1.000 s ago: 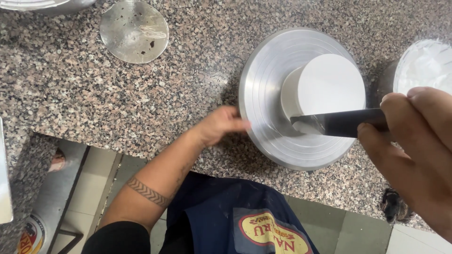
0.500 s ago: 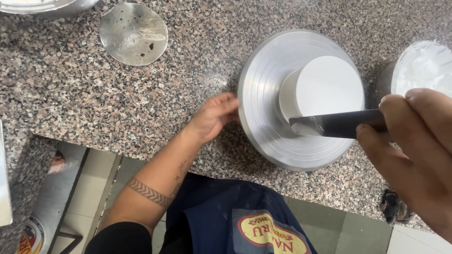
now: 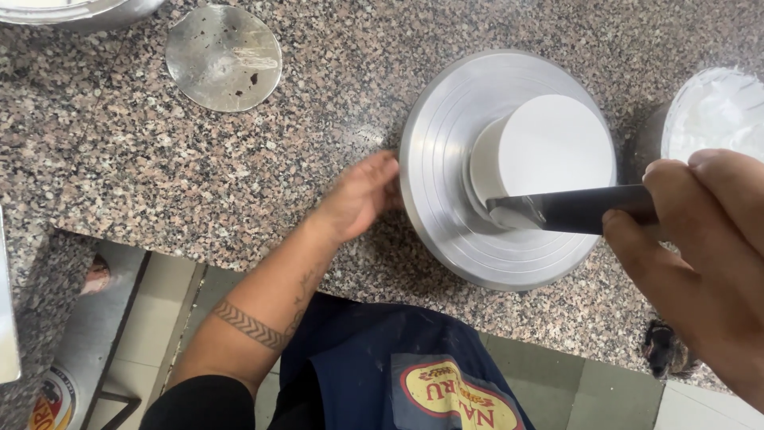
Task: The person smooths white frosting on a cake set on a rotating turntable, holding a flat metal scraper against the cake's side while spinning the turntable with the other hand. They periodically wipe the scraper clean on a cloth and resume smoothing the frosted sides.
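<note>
Since the earlier frame, left hand [image 3: 362, 195] has slid back from under the turntable [image 3: 434, 171] rim; now fingers loosely apart, touching its left edge. Cake [image 3: 545, 155] sits centred on it, on the table [image 3: 119, 159]. Right hand [image 3: 700, 255] is clamped on a spatula [image 3: 569, 209] against the cake's near side. Smoothing seems underway; next likely needs another spin, blade steady.

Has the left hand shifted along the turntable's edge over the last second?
Yes. The left hand slid down the metal turntable rim toward the counter's front edge.
</note>
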